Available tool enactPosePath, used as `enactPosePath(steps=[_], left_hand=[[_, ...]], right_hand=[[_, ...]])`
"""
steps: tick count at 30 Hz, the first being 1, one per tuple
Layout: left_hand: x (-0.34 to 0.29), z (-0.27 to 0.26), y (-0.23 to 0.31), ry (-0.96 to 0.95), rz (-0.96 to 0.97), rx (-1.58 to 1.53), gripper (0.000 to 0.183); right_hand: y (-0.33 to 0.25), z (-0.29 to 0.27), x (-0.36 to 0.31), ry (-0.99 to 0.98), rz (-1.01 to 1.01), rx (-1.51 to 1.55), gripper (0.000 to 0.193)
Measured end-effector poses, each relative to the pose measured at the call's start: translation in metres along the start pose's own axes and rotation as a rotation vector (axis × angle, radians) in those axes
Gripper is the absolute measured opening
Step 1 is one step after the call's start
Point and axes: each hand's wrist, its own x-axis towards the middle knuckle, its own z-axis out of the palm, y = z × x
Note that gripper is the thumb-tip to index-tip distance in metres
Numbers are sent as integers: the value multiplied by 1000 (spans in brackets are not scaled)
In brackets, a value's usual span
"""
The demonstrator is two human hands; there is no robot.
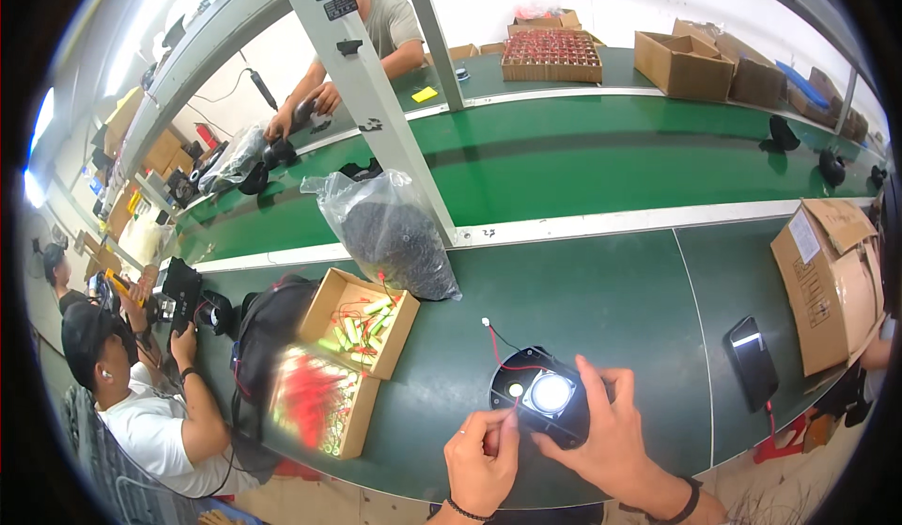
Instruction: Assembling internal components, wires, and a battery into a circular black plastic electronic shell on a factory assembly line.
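A black rounded plastic housing (501,389) lies on the green bench in front of me, with a bright round white disc (551,394) set in it. My right hand (606,431) grips the housing from the right, thumb at its lower edge and fingers along the far side. At its lower left, my left hand (484,454) is closed in a pinch on a thin reddish wire (516,402) beside a small pale round part (516,390). Another red and black lead (495,344) leaves the top of the housing and ends in a small white plug (486,321).
Left are cardboard boxes with green cells (355,329) and blurred red wires (310,398), and a plastic bag of dark parts (390,234). Right are a black phone-like device (752,363) and a carton (822,285). Co-workers (160,422) sit left and across the green conveyor (564,163).
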Motion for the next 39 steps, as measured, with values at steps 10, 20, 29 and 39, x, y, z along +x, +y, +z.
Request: enactPosePath(steps=[10,20,29,39], left_hand=[[3,4,3,16,-157,-199,32],[3,5,9,-58,-332,-525,35],[-6,1,20,135,-49,-138,13],[15,-32,36,15,337,467,8]], right_hand=[[-1,-2,2,18,19,32,101],[-1,0,0,3,45,47,102],[-5,1,1,11,0,43,104],[-7,5,-5,30,-45,-21,106]])
